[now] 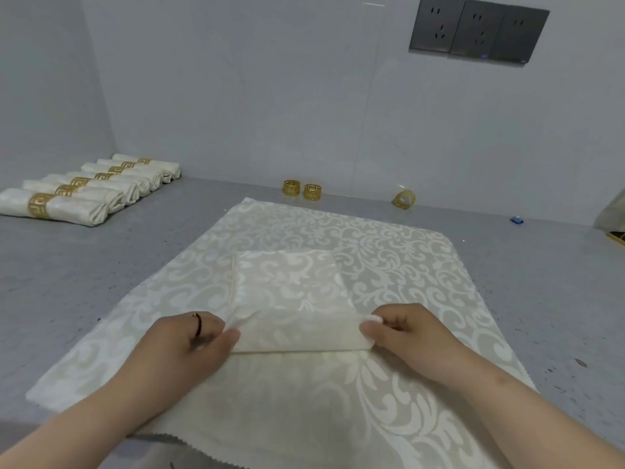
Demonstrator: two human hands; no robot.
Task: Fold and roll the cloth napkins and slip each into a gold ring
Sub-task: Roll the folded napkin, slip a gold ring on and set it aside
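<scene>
1. Fingers of left hand point(189, 343) and right hand point(402, 336) pinch the rolled near edge of the folded napkin point(291, 299).
2. Napkin lies on a spread damask cloth point(406, 265).
3. Three gold rings point(311, 192) stand beyond the cloth.

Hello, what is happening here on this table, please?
A person is rolling a folded napkin on a larger patterned cloth. The left hand and right hand pinch the two ends of the roll at its near edge. Three empty gold rings wait by the wall. Finished rolls, each in a ring, lie in a row at the far left.
</scene>
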